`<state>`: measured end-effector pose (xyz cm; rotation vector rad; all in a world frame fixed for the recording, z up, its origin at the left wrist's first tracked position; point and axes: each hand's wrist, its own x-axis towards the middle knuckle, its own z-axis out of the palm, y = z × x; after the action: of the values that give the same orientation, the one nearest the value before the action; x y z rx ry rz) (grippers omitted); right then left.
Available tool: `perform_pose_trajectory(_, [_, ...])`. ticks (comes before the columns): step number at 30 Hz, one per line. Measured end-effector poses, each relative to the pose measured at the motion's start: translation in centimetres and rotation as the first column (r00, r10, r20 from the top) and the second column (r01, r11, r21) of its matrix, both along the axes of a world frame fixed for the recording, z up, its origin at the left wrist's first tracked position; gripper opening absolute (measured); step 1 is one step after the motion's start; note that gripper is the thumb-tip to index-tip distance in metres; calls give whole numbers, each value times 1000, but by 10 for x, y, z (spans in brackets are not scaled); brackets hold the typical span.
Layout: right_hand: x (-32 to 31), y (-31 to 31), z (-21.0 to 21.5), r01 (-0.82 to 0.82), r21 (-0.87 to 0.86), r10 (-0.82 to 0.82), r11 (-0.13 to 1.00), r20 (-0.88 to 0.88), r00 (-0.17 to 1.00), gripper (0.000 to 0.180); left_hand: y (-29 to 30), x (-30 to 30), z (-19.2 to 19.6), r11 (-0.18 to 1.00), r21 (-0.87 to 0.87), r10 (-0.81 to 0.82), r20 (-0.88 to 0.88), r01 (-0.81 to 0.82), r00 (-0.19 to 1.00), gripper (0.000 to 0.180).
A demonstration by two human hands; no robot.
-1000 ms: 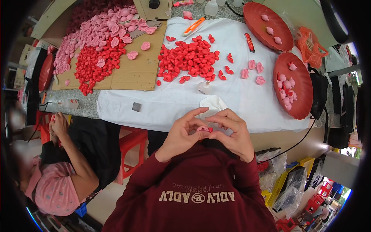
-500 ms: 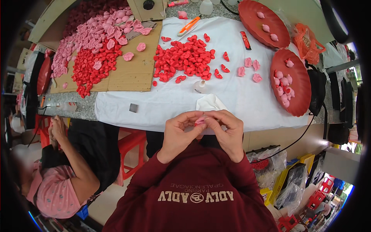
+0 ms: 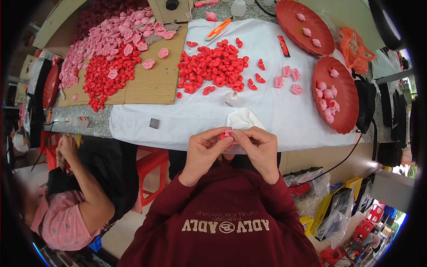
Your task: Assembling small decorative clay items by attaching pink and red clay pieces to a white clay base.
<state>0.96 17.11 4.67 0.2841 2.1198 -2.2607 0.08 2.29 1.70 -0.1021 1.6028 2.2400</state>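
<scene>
Scanning left to right: co-worker [image 3: 66, 218] in a pink top at lower left of the frame, hands together near the bench. Upper left, we've got a big heap of pink shell-like pieces [image 3: 113, 35], with small red pieces [image 3: 109, 80] heaped against its lower side, on a cardboard sheet [image 3: 151, 86]. Next, white cloth [image 3: 191, 120] over the bench, grey square [image 3: 154, 123] lying on it left of centre.

Upper centre: second red heap [image 3: 213, 66], orange cutter [image 3: 218, 29] just above.

Frame centre, by the cloth's near edge: our left hand [image 3: 204, 149] pinches a pink-and-red piece [image 3: 228, 133] between thumb and fingers; small bottle [image 3: 231, 99] and folded white wipe [image 3: 243, 119] sit above it. Our right hand [image 3: 259, 149] has thumb and fingertips closed on the piece's right side.

Right of centre: four loose pink pieces [image 3: 278, 82], a narrow red packet [image 3: 283, 46] above them. Upper right: two red scalloped dishes, upper dish [image 3: 321, 31] holding three pink pieces, lower dish [image 3: 349, 107] holding a cluster of pink-and-red ones.
</scene>
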Motion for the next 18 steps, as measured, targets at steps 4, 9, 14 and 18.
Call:
perform_pose_trajectory(4, [-1,0,1,-11,87,11,996,7,1000,10,-6,-3,0,982,177,-92,104,73,990,31])
perform_pose_trajectory(9, [0,5,-19,19,210,5,977,-116,993,8,-12,0,-6,937,337,-135,107,92,985,38])
perform_pose_trajectory(14, [-29,16,-5,172,480,-52,860,-253,966,20,-21,-3,-9,891,450,-157,167,66,973,39])
perform_pose_trajectory(18, [-58,11,-14,224,652,71,724,-393,917,28,-25,-5,-11,885,460,-152,143,70,978,40])
